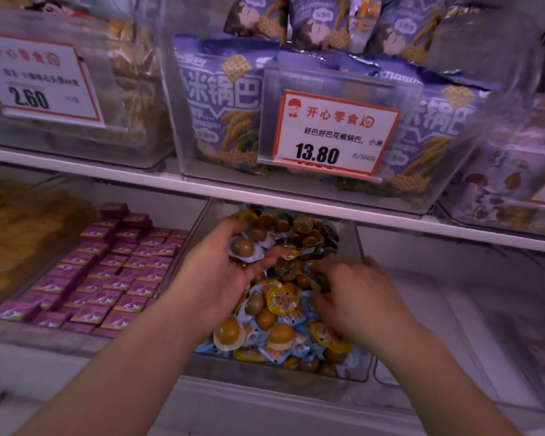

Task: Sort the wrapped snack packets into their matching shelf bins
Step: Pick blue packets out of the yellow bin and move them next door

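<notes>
Running across the whole view, the white shelf board point(202, 187) separates 2 tiers of clear plastic bins. On the upper tier the widest is the middle bin point(183, 127), packed with upright purple snack bags point(221, 105) printed with large white characters and lattice crackers; its front carries a white and orange price card point(334, 133) reading 13.80. To its left sits another clear bin point(132, 89) of pale, blurred snacks with a price card point(41, 80) reading 2.60, and at the right edge a third bin point(510, 171) holds purplish bags, too smeared to read. On the lower tier, the far-left heap of yellow-brown snacks point(22, 234) lies beside neat rows of small magenta boxes point(107, 272). Just right of those is the open egg bin point(280, 377), heaped with small wrapped egg packets point(274, 332), each a brown dome on a blue or yellow backing. Both bare forearms reach into this bin from below. The left hand point(221, 272), palm turned up over the rear half of the pile, has its fingers curled round 1 packet point(244, 248) with a brown dome on a pale backing. The right hand point(356, 297) lies palm down on the front right of the pile, fingers bent and dug among the packets; motion blur hides whether it grips any, so I cannot tell. Right of the egg bin, a further clear bin point(453, 309) shows only its pale floor.
</notes>
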A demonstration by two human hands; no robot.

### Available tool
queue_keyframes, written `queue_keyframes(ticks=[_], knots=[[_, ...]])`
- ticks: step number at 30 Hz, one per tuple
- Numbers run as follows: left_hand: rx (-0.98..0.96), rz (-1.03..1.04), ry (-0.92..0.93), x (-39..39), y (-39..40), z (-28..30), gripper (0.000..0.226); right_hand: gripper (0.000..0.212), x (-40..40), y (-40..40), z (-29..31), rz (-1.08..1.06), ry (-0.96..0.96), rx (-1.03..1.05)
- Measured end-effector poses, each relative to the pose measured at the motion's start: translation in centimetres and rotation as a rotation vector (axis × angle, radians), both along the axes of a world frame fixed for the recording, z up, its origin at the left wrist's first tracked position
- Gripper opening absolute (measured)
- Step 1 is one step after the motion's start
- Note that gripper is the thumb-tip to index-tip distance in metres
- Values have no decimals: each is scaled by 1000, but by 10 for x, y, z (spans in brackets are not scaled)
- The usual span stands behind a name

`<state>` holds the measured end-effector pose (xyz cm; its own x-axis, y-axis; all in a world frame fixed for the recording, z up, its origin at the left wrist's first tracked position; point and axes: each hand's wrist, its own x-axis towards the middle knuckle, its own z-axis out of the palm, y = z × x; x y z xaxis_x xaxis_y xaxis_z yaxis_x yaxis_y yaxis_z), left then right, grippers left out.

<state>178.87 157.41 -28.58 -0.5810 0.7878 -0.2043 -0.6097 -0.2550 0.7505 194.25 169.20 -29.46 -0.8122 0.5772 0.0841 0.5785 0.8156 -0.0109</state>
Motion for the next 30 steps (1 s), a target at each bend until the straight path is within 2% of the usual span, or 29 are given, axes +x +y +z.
queue_keyframes(ticks=[3,4,6,8,9,11,13,18,23,26,28,30], knots=[[-69,21,175,0,-4,-4,12,30,0,11,8,-36,206,-118],[-95,42,280,-1,-7,-6,12,29,0,16,9,-54,280,-122],[-193,86,603,-3,-11,-12,10,24,-5,21,10,-38,417,-59],[-278,78,885,-6,-14,-18,15,28,-13,23,7,34,404,77],[-303,58,950,-7,-15,-21,18,36,-18,24,2,80,323,112],[-319,18,959,-8,-17,-26,19,52,-25,29,-6,110,120,61],[-315,-7,906,-12,-18,-27,16,55,-30,35,-10,96,12,-6],[-287,-22,831,-14,-22,-25,27,38,-41,27,-17,21,46,47],[-252,45,854,-11,-21,-21,8,16,-34,20,-5,-16,316,17],[-235,97,907,-5,-18,-17,9,8,-22,12,11,-57,577,-127],[-219,164,977,4,-15,-15,10,15,-14,2,20,-139,772,-430],[-181,237,1073,17,-10,-14,11,23,-11,-18,21,-217,1006,-883]])
